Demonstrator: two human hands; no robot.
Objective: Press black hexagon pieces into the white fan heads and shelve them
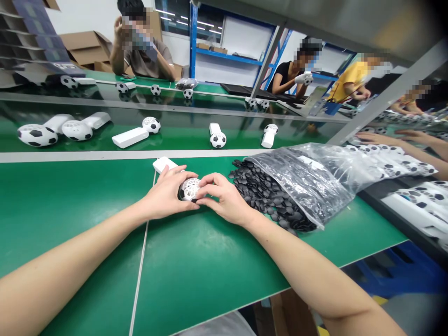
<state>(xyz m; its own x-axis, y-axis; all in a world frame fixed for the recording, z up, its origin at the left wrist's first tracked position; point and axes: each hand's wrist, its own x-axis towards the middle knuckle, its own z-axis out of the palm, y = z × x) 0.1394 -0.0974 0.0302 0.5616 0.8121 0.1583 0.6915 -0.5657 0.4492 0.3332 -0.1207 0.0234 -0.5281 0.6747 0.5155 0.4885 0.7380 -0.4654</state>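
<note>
Near the far edge of the counter, the left hand curls around a black-and-white ball; the right hand touches its right side with bent fingers.

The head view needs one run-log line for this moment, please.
left hand: cups football-patterned ball | right hand: touches its side | rest: black pieces at mouth of plastic bag

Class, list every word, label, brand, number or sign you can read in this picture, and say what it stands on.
No text can be read.
Dark item at upper left: pale marks, too blurred to read.
Football-patterned ball between the hands: no lettering visible.
Clear plastic bag: no readable print.
</note>
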